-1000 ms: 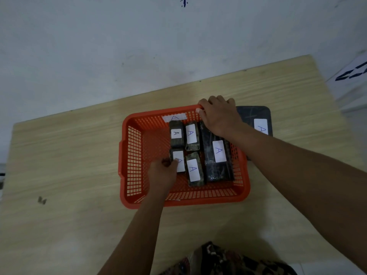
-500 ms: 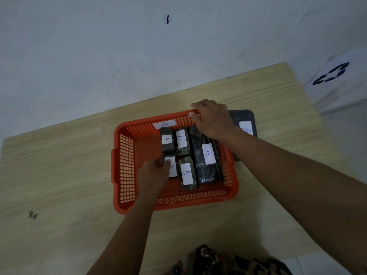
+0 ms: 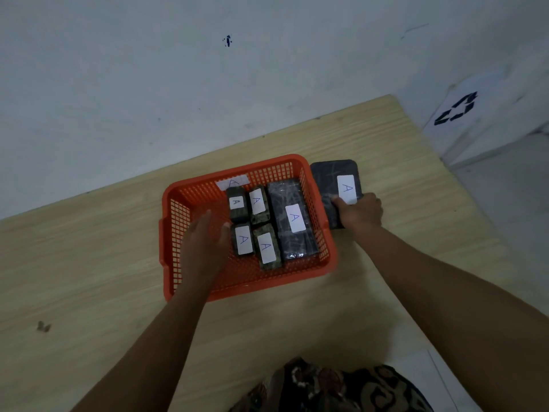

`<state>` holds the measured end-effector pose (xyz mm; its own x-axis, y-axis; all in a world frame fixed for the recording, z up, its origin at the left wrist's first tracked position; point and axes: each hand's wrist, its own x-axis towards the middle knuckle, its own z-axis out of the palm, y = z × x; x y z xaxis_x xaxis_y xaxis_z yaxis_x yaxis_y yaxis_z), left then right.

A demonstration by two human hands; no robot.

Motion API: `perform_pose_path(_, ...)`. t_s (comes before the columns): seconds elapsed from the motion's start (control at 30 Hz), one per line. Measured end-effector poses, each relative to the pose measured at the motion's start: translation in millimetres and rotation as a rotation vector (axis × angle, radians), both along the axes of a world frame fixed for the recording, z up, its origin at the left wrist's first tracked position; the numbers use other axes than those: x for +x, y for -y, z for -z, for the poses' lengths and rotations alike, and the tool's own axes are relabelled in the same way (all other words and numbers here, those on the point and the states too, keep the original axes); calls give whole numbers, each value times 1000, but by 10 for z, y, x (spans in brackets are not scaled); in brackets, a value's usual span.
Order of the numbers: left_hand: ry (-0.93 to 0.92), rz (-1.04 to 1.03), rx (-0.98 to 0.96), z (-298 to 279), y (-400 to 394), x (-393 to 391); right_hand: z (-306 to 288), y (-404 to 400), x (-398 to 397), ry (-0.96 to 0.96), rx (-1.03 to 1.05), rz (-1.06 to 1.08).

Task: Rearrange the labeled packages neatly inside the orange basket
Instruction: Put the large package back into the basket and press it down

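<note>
Gripping the near edge of the flat dark package (image 3: 329, 179) with my right hand (image 3: 361, 212), fingers curled around it, thumb on top beside its white "A" label; it lies on the worktop (image 3: 89, 248) touching the right wall of the orange basket (image 3: 175, 233). My left hand (image 3: 205, 242) is flat and spread, fingers together, holding nothing, inside the basket's left part, thumb tip just beside the near-left small package (image 3: 243, 239). Inside the basket: four small camo-wrapped packages in a two-by-two block, far-left (image 3: 236, 202), far-right (image 3: 258, 202), near-right (image 3: 266, 248), and one long dark package (image 3: 292, 218) along the right wall. All carry white "A" labels. Another label (image 3: 232, 182) sits on the far wall.
</note>
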<state>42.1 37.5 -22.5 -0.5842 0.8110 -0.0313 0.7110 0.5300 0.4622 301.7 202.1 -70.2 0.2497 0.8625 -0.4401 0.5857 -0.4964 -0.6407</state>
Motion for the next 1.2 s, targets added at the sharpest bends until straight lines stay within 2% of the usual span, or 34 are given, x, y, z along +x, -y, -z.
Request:
perform_pose_path(0.1, -85, 34, 16, -70, 9, -3, -103, 22, 50, -217, 98, 115)
perform_pose_path(0.3, -247, 59, 15, -210, 56, -373, -583, 50, -112, -100, 503, 54)
perform_pose_path(0.47, -187, 15, 2, -190, 145, -688, -927, 124, -442, -56, 709, -88)
perform_pose_path(0.67, 81, -147, -28, -78, 240, -840, -997, 385, -832, 79, 872, -306)
perform_pose_path(0.8, 219, -74, 76, 27, 327, -897, -1009, 654, -1185, -38, 768, -454)
perform_pose_path(0.93, 252, -100, 121, 132, 358, -927, -900, 979, -1595, -385, 445, -417)
perform_pose_path(1.07, 290, -110, 138, 168, 367, -942, -704, 1243, -1864, -345, 328, -390)
perform_pose_path(1.2, 349, -90, 161, 163, 406, -944, -561, 1392, -2026, -258, 309, -448)
